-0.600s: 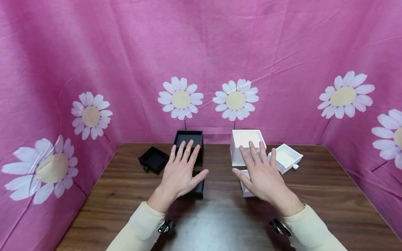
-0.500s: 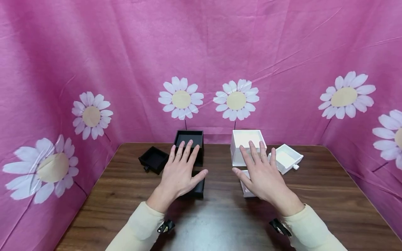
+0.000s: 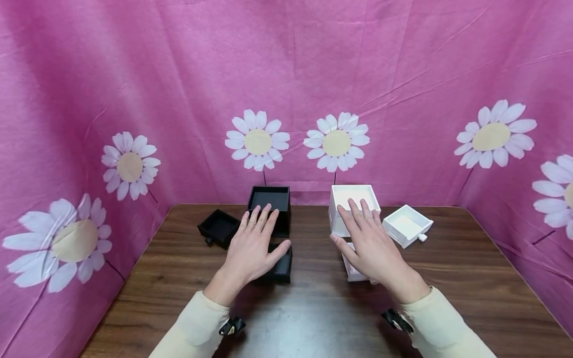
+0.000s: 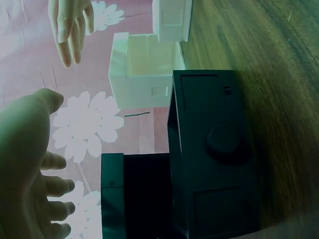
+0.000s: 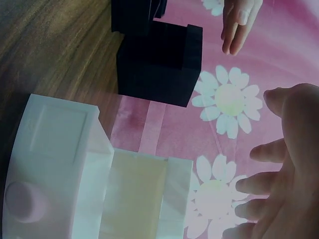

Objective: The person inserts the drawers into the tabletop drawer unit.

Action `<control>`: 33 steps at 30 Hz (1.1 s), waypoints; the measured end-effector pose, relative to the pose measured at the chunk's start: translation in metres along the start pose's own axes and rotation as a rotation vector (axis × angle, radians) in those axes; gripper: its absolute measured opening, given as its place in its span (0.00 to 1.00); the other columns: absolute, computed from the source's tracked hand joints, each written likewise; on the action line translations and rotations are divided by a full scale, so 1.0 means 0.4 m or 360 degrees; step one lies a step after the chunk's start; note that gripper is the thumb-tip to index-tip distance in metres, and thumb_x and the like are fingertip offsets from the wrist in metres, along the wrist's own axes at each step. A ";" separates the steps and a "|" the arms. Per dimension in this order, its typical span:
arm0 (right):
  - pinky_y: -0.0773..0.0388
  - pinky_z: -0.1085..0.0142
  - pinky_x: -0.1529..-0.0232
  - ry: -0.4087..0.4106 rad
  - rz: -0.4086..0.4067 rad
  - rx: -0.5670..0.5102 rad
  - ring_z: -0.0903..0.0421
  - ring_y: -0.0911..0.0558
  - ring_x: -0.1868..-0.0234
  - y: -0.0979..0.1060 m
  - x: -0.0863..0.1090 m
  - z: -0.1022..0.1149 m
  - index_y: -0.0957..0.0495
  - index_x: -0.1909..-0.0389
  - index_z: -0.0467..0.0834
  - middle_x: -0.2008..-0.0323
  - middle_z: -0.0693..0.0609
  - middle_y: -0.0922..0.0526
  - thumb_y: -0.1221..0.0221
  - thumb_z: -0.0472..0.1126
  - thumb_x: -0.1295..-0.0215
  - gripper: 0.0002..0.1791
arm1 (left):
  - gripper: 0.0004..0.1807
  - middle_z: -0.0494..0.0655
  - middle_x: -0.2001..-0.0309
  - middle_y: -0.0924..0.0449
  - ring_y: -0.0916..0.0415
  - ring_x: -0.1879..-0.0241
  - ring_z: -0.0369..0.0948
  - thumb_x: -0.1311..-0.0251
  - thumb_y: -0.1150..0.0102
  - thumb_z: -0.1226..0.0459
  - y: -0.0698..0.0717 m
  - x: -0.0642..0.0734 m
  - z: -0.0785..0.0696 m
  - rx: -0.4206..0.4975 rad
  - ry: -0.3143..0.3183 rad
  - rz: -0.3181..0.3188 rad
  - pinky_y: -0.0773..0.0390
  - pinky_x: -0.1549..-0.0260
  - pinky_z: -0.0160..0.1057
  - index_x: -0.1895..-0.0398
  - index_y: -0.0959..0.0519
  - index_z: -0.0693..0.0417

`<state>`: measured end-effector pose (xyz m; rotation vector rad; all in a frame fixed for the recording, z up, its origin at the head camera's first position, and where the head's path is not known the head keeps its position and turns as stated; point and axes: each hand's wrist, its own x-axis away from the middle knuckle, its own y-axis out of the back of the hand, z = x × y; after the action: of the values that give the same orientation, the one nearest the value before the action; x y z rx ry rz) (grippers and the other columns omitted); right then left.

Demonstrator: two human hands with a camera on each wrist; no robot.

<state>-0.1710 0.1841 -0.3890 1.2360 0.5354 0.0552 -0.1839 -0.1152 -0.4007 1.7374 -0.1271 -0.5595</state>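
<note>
My left hand (image 3: 248, 251) is held palm down with fingers spread, over a black box (image 3: 282, 223) and the black drawer (image 3: 282, 263) in front of it. My right hand (image 3: 373, 248) hovers likewise over a white box (image 3: 336, 219) and a white drawer (image 3: 353, 271). Neither hand holds anything. In the left wrist view the black drawer's front (image 4: 212, 119) shows a round knob, with a gap between it and my left fingers (image 4: 60, 186). The white drawer's front (image 5: 60, 139), also with a round knob, stands apart from my right fingers (image 5: 254, 184).
A separate small black drawer (image 3: 219, 226) lies turned at an angle to the left of the black box. Its white counterpart (image 3: 407, 223) lies angled to the right. All stand on a brown wooden table (image 3: 309, 298). A pink curtain (image 3: 295, 59) with daisies surrounds the back and sides.
My left hand has shifted slightly left and nearer to me, uncovering more of the black drawer. My right hand has moved slightly left. The boxes and drawers have stayed put.
</note>
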 end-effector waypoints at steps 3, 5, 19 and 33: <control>0.41 0.31 0.18 0.0032 -0.0038 -0.0031 0.27 0.40 0.17 -0.003 -0.004 0.001 0.36 0.19 0.38 0.18 0.31 0.38 0.39 0.52 0.21 0.38 | 0.43 0.54 0.15 0.38 0.42 0.15 0.56 0.23 0.48 0.37 -0.001 0.003 0.009 0.0072 0.0007 -0.0029 0.45 0.14 0.56 0.16 0.37 0.53; 0.39 0.33 0.18 0.0035 -0.0051 -0.0074 0.28 0.39 0.17 -0.005 -0.008 0.001 0.35 0.19 0.38 0.18 0.31 0.37 0.39 0.52 0.21 0.38 | 0.43 0.55 0.17 0.36 0.40 0.16 0.56 0.23 0.47 0.39 0.000 0.006 0.015 0.0111 0.0006 -0.0047 0.42 0.15 0.55 0.16 0.36 0.54; 0.24 0.34 0.28 0.0016 -0.0222 -0.0342 0.35 0.25 0.24 -0.018 -0.035 -0.007 0.28 0.23 0.38 0.23 0.36 0.26 0.37 0.45 0.23 0.32 | 0.34 0.56 0.27 0.21 0.24 0.26 0.54 0.28 0.35 0.47 0.000 0.033 0.044 0.0198 -0.0010 -0.0229 0.20 0.30 0.57 0.27 0.22 0.59; 0.12 0.37 0.51 0.0052 -0.0527 -0.0444 0.35 0.09 0.50 -0.041 -0.057 -0.004 0.15 0.40 0.36 0.50 0.34 0.09 0.36 0.37 0.28 0.19 | 0.23 0.40 0.73 0.16 0.24 0.79 0.35 0.28 0.34 0.53 0.006 0.043 0.067 0.0226 0.0037 -0.0250 0.18 0.75 0.41 0.39 0.15 0.58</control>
<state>-0.1957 0.1725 -0.3962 0.8653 0.7290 -0.1266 -0.1800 -0.1463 -0.4071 1.9026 -0.0139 -0.6578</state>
